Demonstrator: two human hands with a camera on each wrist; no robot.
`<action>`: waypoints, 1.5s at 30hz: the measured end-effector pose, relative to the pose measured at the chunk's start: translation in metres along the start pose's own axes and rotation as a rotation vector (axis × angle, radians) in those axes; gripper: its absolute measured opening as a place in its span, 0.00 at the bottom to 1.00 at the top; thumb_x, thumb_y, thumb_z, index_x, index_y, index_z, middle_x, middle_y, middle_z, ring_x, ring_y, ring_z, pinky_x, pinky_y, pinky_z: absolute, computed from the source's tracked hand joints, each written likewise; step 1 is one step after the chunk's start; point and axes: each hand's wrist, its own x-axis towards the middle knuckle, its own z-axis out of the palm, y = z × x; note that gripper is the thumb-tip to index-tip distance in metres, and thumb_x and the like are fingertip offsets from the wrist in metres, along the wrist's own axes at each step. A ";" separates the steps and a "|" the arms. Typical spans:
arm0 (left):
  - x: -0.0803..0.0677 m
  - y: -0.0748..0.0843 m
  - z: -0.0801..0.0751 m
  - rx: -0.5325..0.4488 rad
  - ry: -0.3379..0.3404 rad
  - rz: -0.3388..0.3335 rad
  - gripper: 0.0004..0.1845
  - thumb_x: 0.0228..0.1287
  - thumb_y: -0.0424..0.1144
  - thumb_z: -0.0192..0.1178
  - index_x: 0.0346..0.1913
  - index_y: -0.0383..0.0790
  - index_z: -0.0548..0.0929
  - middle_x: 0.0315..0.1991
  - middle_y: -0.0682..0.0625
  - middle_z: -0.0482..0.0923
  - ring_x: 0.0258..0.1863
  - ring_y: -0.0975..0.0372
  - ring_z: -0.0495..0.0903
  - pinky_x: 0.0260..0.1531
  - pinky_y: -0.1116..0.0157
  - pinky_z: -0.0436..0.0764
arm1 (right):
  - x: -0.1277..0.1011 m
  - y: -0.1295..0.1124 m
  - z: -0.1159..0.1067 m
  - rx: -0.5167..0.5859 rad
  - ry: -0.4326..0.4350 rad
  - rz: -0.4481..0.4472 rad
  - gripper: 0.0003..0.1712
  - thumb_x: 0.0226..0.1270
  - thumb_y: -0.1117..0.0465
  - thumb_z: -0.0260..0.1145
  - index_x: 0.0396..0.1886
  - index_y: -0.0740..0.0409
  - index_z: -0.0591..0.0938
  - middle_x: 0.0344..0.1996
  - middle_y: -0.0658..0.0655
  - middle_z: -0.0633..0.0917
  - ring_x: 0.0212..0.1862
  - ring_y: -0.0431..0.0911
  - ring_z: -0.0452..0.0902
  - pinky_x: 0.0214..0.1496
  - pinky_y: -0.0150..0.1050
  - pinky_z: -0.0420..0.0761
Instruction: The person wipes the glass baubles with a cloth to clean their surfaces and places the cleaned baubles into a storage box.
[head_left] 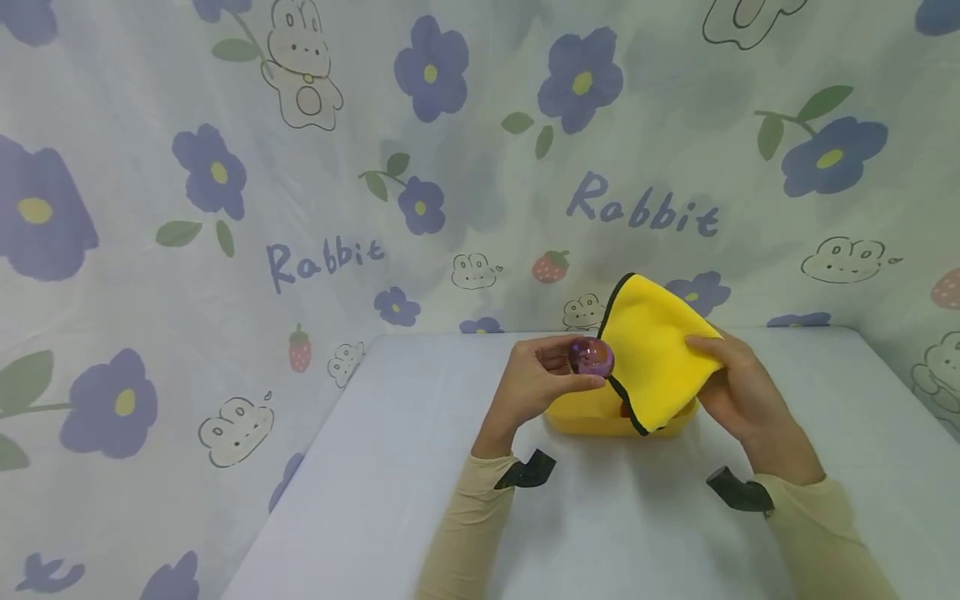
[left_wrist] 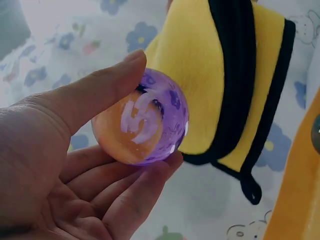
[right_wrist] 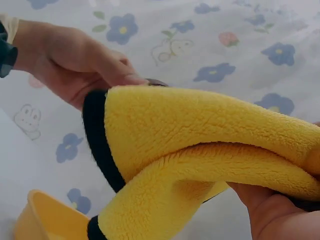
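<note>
My left hand [head_left: 532, 379] pinches a clear purple ball [left_wrist: 142, 117] between thumb and fingertips, raised in front of me. Pale marks show on the ball's glossy surface in the left wrist view. My right hand [head_left: 742, 383] grips a yellow cloth [head_left: 660, 350] with black edging by its right side, thumb on the front. Folded and fluffy in the right wrist view, the cloth [right_wrist: 200, 135] hangs just right of the ball. Beneath both hands stands a yellow container [head_left: 592, 425], partly hidden by the cloth.
A small red thing [head_left: 625, 410] shows inside the container beside the cloth's edge. The white table [head_left: 390, 467] reaches back to a curtain [head_left: 480, 150] printed with flowers and rabbits. A round grey thing [left_wrist: 316, 132] appears by the container's wall in the left wrist view.
</note>
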 end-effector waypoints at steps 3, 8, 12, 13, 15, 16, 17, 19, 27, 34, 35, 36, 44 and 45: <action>-0.001 0.002 0.002 0.005 0.004 -0.002 0.27 0.54 0.35 0.80 0.58 0.41 0.87 0.52 0.45 0.90 0.48 0.54 0.91 0.49 0.65 0.90 | 0.002 0.005 0.009 -0.112 0.013 -0.002 0.17 0.83 0.63 0.52 0.65 0.50 0.76 0.53 0.47 0.80 0.52 0.40 0.80 0.56 0.33 0.86; 0.000 0.002 0.002 0.023 0.007 -0.010 0.29 0.53 0.36 0.80 0.60 0.41 0.86 0.53 0.46 0.89 0.49 0.55 0.91 0.49 0.65 0.89 | 0.002 0.011 0.026 -0.314 0.062 -0.024 0.18 0.81 0.62 0.56 0.66 0.48 0.76 0.54 0.47 0.78 0.51 0.41 0.79 0.53 0.33 0.86; 0.002 0.000 0.002 0.023 -0.001 0.016 0.30 0.53 0.36 0.80 0.62 0.39 0.85 0.53 0.46 0.90 0.47 0.53 0.91 0.48 0.65 0.90 | 0.000 0.016 0.037 -0.571 0.064 -0.071 0.26 0.79 0.60 0.61 0.73 0.55 0.72 0.49 0.48 0.80 0.46 0.41 0.82 0.45 0.36 0.90; 0.003 0.000 0.002 0.029 -0.001 0.025 0.31 0.53 0.36 0.80 0.62 0.39 0.85 0.53 0.46 0.90 0.47 0.55 0.91 0.48 0.65 0.90 | 0.000 0.017 0.039 -0.652 0.067 -0.083 0.28 0.78 0.60 0.62 0.75 0.56 0.71 0.49 0.49 0.80 0.44 0.41 0.82 0.43 0.37 0.90; 0.003 0.000 0.002 0.044 -0.001 0.035 0.31 0.53 0.37 0.80 0.63 0.39 0.84 0.54 0.45 0.89 0.47 0.58 0.91 0.48 0.66 0.90 | -0.002 0.020 0.044 -0.807 0.064 -0.132 0.31 0.76 0.60 0.64 0.76 0.58 0.71 0.48 0.52 0.81 0.40 0.42 0.82 0.37 0.39 0.90; 0.004 0.000 0.001 0.056 -0.003 0.046 0.31 0.54 0.37 0.80 0.62 0.39 0.85 0.54 0.45 0.89 0.46 0.61 0.91 0.48 0.66 0.90 | -0.003 0.022 0.047 -0.882 0.058 -0.161 0.31 0.76 0.60 0.65 0.76 0.57 0.71 0.50 0.54 0.82 0.38 0.42 0.81 0.34 0.38 0.89; 0.004 0.000 0.001 0.068 -0.004 0.059 0.29 0.54 0.37 0.80 0.61 0.39 0.85 0.53 0.44 0.90 0.44 0.63 0.90 0.48 0.66 0.89 | -0.004 0.023 0.048 -0.946 0.049 -0.201 0.31 0.75 0.61 0.65 0.76 0.56 0.72 0.52 0.56 0.82 0.37 0.43 0.79 0.34 0.36 0.88; 0.005 0.000 0.002 0.085 -0.013 0.086 0.27 0.55 0.38 0.79 0.59 0.40 0.87 0.51 0.43 0.90 0.42 0.64 0.88 0.48 0.67 0.89 | -0.004 0.027 0.052 -1.074 0.018 -0.293 0.32 0.75 0.63 0.66 0.77 0.52 0.71 0.62 0.59 0.82 0.42 0.45 0.80 0.40 0.30 0.86; 0.004 -0.001 -0.001 0.080 -0.022 0.114 0.19 0.56 0.37 0.78 0.51 0.40 0.88 0.40 0.41 0.88 0.38 0.51 0.86 0.46 0.66 0.89 | -0.006 0.038 0.063 -1.368 -0.111 -0.620 0.48 0.64 0.74 0.72 0.81 0.53 0.64 0.80 0.60 0.66 0.76 0.63 0.67 0.75 0.16 0.55; 0.002 -0.005 -0.004 0.089 0.013 0.081 0.19 0.55 0.40 0.79 0.50 0.43 0.89 0.42 0.46 0.90 0.40 0.56 0.88 0.51 0.63 0.89 | -0.011 0.044 0.068 -1.459 -0.084 -0.653 0.48 0.62 0.74 0.73 0.80 0.60 0.64 0.79 0.64 0.67 0.71 0.66 0.73 0.72 0.15 0.55; 0.001 -0.006 -0.004 0.086 0.017 0.076 0.19 0.55 0.40 0.79 0.51 0.44 0.89 0.42 0.47 0.90 0.41 0.56 0.89 0.51 0.63 0.89 | -0.011 0.045 0.069 -1.458 -0.077 -0.648 0.47 0.62 0.74 0.73 0.80 0.61 0.64 0.78 0.65 0.67 0.71 0.66 0.73 0.72 0.15 0.56; 0.001 -0.007 -0.005 0.081 0.022 0.072 0.20 0.55 0.40 0.79 0.51 0.44 0.89 0.43 0.48 0.90 0.42 0.57 0.89 0.52 0.63 0.89 | -0.012 0.046 0.069 -1.459 -0.068 -0.644 0.46 0.62 0.74 0.72 0.79 0.61 0.65 0.78 0.65 0.68 0.70 0.66 0.74 0.72 0.15 0.57; 0.000 -0.009 -0.004 0.091 0.082 0.069 0.18 0.57 0.38 0.78 0.51 0.42 0.89 0.40 0.47 0.88 0.40 0.62 0.86 0.50 0.66 0.89 | -0.015 0.051 0.075 -1.505 -0.028 -0.626 0.44 0.63 0.73 0.73 0.78 0.64 0.66 0.77 0.65 0.70 0.71 0.65 0.74 0.71 0.34 0.70; 0.000 -0.009 -0.004 0.097 0.087 0.066 0.18 0.57 0.38 0.78 0.50 0.42 0.89 0.39 0.46 0.87 0.39 0.62 0.84 0.50 0.66 0.89 | -0.016 0.052 0.076 -1.503 -0.026 -0.630 0.44 0.62 0.74 0.73 0.78 0.63 0.66 0.77 0.65 0.70 0.72 0.64 0.73 0.74 0.30 0.66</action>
